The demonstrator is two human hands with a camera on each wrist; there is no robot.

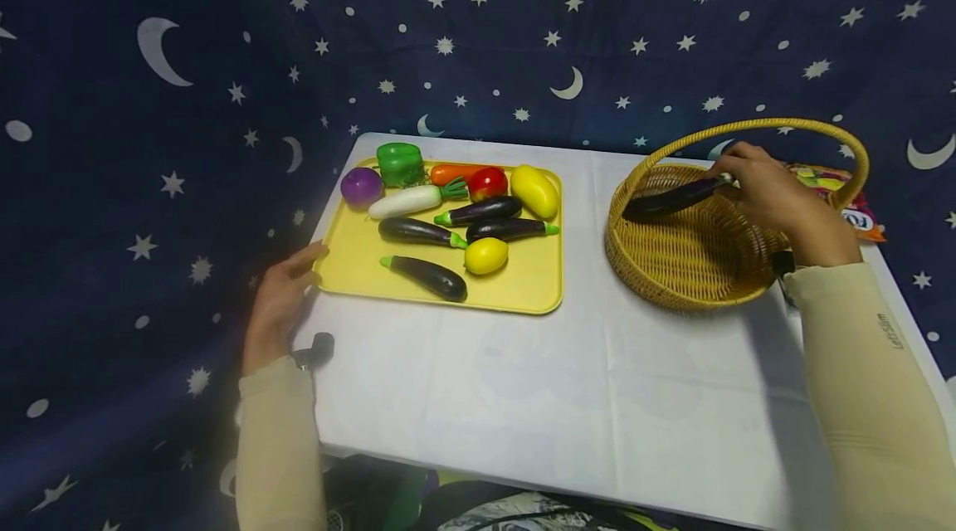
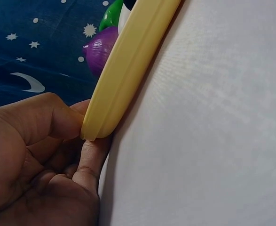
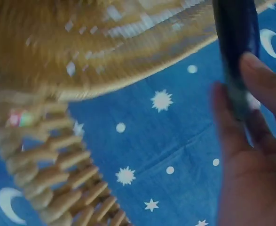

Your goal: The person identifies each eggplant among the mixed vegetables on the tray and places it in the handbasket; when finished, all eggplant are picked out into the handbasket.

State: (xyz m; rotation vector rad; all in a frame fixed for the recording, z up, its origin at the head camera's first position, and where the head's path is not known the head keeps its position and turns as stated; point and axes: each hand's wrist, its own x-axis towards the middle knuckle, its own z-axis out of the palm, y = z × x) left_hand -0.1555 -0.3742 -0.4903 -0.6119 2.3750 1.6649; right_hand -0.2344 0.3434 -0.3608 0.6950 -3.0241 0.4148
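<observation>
My right hand (image 1: 773,191) pinches a dark eggplant (image 1: 675,197) by its stem end, over the inside of a wicker basket (image 1: 657,294). In the right wrist view the thumb and fingers close round that end of the eggplant (image 3: 236,37). On the left, my left hand (image 1: 280,299) pinches the corner of a yellow tray (image 1: 515,294), thumb above and a finger beneath in the left wrist view. Several eggplants (image 1: 429,278), a lemon (image 1: 486,255), a white radish (image 1: 407,202), a mango (image 1: 534,191) and a red fruit (image 1: 489,183) lie on the tray.
A green pepper (image 1: 399,163), purple onion (image 1: 362,187) and carrot (image 1: 451,173) lie along the tray's back. The basket's tall handle (image 1: 747,126) arches above it. Behind the right hand lies a colourful packet (image 1: 859,207). A starry cloth (image 1: 478,41) hangs behind the white table (image 1: 478,398).
</observation>
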